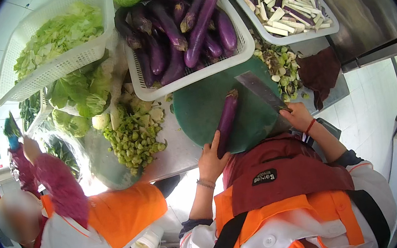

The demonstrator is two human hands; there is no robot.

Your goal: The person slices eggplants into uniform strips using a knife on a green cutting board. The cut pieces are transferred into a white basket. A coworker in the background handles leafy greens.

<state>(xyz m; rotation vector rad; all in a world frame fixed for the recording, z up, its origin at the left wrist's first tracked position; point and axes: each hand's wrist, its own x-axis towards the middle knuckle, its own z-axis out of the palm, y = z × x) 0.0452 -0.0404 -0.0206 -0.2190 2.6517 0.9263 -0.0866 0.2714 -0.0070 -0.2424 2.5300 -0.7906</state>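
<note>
On the round green cutting board [196, 104] lies a whole purple eggplant [228, 120], its stem end pointing away from me. My left hand [213, 159] grips its near end. In my right hand [297, 116] is the handle of a cleaver [259, 90]; its broad blade rests flat or nearly so over the board's right side, apart from the eggplant. Beyond the board stands a white plastic basket [197, 80] full of whole eggplants. A second basket [296, 38], at the upper right, holds cut eggplant strips [279, 21].
Vegetable trimmings [282, 65] and a dark red cloth [320, 73] lie right of the board. Leftward are chopped stem pieces [133, 139], leafy heads [82, 90] and a basket [55, 76] of cut leaves. A co-worker [68, 214] in an orange apron stands at the left, holding greens and a knife.
</note>
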